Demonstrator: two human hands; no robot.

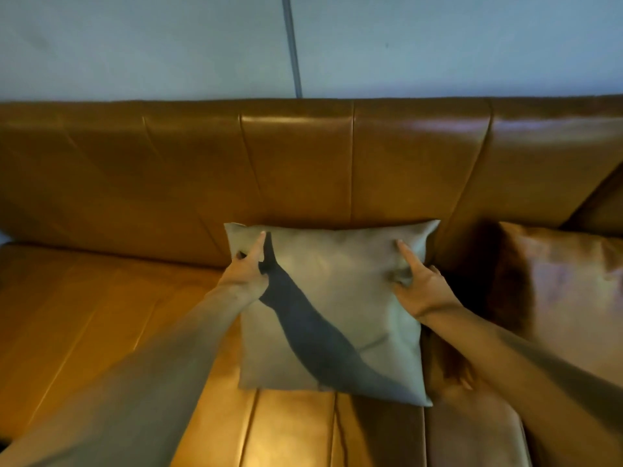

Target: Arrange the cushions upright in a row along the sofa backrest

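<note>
A grey-green cushion (340, 291) leans upright against the brown leather backrest (296, 163) in the middle of the sofa. My left hand (247, 269) pinches its upper left corner, thumb on the front. My right hand (419, 284) grips its upper right edge, thumb on the front and fingers behind. A brown leather cushion (566, 288) stands to the right against the backrest, partly cut off by the frame edge. A dark gap separates the two cushions.
The sofa seat (111, 318) stretches to the left of the grey-green cushion. A pale blue wall (135, 45) with a thin grey vertical pipe (292, 45) rises behind the backrest. The sofa's right side turns forward at the far right.
</note>
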